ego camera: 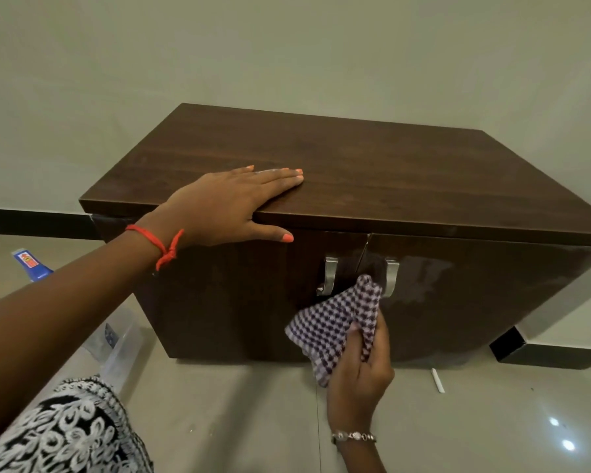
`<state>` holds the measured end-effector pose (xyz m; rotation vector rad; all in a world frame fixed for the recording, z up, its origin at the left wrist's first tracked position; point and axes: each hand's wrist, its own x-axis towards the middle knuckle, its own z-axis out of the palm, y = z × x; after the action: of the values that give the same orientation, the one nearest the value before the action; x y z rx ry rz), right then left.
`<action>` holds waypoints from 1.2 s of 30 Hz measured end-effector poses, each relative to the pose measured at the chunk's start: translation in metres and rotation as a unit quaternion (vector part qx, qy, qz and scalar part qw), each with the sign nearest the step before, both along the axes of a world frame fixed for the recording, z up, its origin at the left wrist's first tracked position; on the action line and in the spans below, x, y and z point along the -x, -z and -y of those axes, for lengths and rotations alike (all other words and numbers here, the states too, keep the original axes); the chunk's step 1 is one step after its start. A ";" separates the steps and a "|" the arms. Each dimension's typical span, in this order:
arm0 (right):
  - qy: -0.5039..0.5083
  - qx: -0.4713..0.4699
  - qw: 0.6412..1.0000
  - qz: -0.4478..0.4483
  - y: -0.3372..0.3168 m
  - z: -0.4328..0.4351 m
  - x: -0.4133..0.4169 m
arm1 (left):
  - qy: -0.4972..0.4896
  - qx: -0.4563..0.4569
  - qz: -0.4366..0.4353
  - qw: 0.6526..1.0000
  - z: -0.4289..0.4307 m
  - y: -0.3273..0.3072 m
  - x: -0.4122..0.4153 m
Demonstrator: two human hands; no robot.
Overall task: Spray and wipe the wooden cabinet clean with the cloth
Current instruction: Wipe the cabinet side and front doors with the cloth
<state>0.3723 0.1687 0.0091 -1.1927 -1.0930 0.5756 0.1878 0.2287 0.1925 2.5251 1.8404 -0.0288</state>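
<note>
Patterned black-and-white sleeve (65, 428) at bottom left is nearest; left arm runs up from it. Left hand (226, 206) lies flat on the front edge of the dark-brown wooden cabinet (355, 172), fingers spread open, thumb hooked under the lip, gripping nothing. Right hand (359, 373) pinches the purple-and-white checked cloth (335, 322), fingers closed on its lower corner. Cloth tip touches the door seam between the two brushed-metal handles (330, 276), above the fingers. Right door (458, 302) shows hazy streaks, likely next to wipe; right hand is nearer. Blue-labelled spray bottle (31, 264) sits on the floor far left, mostly hidden behind the arm. Cabinet's right end is cut off.
</note>
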 end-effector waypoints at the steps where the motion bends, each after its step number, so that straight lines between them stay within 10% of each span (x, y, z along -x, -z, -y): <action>1: 0.008 -0.036 0.999 0.019 -0.010 -0.003 0.003 | 0.000 0.001 0.000 1.000 0.000 0.000 0.001; 8: 0.009 -0.186 0.964 0.190 -0.030 -0.026 0.005 | 0.002 -0.005 0.001 1.000 0.000 0.002 0.000; 23: -0.033 -0.141 0.911 0.386 0.068 -0.038 -0.018 | 0.001 -0.011 0.001 1.000 0.000 0.002 0.000; 36: -0.050 -0.219 0.925 0.306 0.018 -0.047 -0.011 | 0.000 -0.012 0.004 1.000 -0.004 0.005 0.004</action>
<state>0.3834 0.2158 -0.0090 -0.9350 -1.7150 0.0018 0.1841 0.2324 0.1874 2.5369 1.8490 0.0038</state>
